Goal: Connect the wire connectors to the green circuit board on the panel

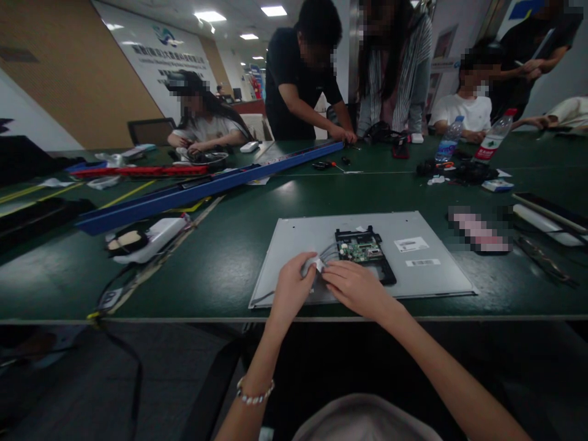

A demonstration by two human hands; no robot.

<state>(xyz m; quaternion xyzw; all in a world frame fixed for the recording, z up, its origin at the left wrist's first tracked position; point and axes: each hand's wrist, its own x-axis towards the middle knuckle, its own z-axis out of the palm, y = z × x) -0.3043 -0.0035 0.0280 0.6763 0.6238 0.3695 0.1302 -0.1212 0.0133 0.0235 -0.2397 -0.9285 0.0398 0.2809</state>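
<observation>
A grey metal panel (413, 269) lies flat on the green table near its front edge. A black frame with a green circuit board (362, 250) sits on the panel's middle, with thin wires running from it toward my hands. My left hand (294, 288) is closed in a pinch on a small white piece (316, 264) at the wires' end. My right hand (356, 286) rests beside it, fingers together and pressing on the same spot, left of the board.
A long blue bar (206, 187) crosses the table at the left, a white device (158, 236) near it. Two plastic bottles (493, 138) and black parts lie at the far right. Several people work on the far side. A strap hangs off the front edge (110, 318).
</observation>
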